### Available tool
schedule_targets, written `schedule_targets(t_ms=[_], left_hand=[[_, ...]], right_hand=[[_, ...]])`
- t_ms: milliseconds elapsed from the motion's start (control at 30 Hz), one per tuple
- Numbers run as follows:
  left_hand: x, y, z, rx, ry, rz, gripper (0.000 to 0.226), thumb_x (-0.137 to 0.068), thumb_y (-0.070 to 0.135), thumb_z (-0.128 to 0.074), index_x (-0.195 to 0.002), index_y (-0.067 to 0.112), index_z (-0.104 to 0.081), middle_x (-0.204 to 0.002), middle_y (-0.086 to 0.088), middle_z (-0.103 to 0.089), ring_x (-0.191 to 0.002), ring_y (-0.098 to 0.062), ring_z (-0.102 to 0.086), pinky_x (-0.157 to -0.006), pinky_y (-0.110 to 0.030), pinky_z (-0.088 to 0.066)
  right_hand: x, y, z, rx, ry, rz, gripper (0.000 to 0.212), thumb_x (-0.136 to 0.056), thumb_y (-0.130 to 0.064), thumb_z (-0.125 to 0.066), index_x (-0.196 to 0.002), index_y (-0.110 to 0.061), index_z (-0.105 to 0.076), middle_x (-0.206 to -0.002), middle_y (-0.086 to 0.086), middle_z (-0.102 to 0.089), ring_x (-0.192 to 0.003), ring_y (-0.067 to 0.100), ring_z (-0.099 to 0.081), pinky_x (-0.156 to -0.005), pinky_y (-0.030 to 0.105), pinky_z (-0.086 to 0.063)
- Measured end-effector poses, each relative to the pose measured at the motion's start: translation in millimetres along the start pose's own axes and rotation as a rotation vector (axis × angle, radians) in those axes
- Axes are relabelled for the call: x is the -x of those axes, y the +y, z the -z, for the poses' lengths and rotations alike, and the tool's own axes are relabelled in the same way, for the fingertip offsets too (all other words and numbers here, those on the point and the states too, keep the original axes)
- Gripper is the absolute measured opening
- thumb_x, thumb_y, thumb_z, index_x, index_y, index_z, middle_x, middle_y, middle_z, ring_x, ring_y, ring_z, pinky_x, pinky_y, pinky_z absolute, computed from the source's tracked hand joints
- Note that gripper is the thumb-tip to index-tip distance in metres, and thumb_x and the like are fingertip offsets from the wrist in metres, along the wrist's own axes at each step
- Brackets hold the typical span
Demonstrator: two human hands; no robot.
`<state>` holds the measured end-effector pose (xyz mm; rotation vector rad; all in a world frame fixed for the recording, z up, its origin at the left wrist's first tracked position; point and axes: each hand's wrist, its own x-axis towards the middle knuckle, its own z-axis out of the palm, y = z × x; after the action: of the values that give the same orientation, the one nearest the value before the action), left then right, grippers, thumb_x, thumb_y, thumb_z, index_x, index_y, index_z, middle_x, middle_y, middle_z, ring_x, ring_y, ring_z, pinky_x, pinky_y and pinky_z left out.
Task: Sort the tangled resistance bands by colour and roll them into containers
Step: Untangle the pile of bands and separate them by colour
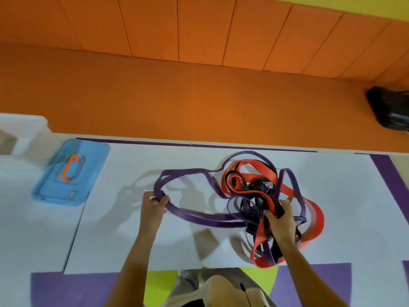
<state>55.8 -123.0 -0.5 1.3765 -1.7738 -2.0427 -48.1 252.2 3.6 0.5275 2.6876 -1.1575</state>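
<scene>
So the whole thing turns on one line: the purple band (205, 218) runs pretty much sideways out of the tangle (261, 196), with its long loop stretched off to the tangle's left. The left hand (155, 202) sits at the far end of that loop, fingers curled right round the strap. The right hand (280, 220) is on the near side of the tangle itself, fingers and thumb clamped on a bunch of black and red straps. That makes the left hand the pulling one and the right the anchor, and the purple probably comes free only if it's drawn further left, away from the knot.

The bands are flat, rubbery-looking straps, matte, in closed loops. The red bands (314, 218) look wider than the rest and arc around the tangle's right and far sides. The black bands (261, 189) are bunched tight in the middle. Purple weaves through all of it, so snagging looks likely.

Everything lies on a white table (124, 240). Well to the tangle's left there's a blue lid (88, 173) with an orange handle, and past that a clear tub (24, 129), partly out of frame.
</scene>
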Motion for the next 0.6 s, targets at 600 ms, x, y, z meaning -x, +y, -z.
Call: schedule_targets(t_ms=[600], left_hand=[[52, -49, -87, -0.999, -0.521, -0.298, 0.09, -0.098, 0.028, -0.063, -0.165, 0.054, -0.008, -0.129, -0.002, -0.06, -0.127, -0.027, -0.057, -0.106, -0.042, -0.042]], right_hand=[[-2, 5, -26, 0.467, -0.319, 0.047, 0.091, -0.078, -0.028, -0.081, -0.153, -0.019, -0.03, -0.122, 0.016, -0.069, -0.113, 0.044, -0.067, -0.095, 0.056, -0.057]])
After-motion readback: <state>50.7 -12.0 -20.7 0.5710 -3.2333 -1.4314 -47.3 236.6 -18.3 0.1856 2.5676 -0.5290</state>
